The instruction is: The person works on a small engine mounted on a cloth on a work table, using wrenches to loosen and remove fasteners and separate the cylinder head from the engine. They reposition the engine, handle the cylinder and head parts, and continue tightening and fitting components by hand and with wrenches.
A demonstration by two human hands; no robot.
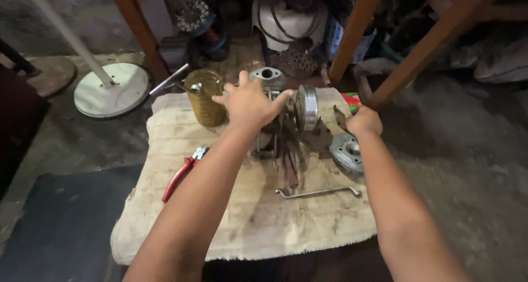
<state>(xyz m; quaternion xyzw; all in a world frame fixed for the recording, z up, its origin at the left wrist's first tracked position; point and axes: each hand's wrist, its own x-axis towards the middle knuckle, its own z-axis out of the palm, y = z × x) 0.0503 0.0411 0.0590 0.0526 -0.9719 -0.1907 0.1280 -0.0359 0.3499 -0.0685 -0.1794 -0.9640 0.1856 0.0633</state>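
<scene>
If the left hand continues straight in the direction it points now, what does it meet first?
The left hand already lies on the engine part. Going straight on, it would probably meet the grey metal flange just beyond its fingertips, though depth is unclear.
</scene>
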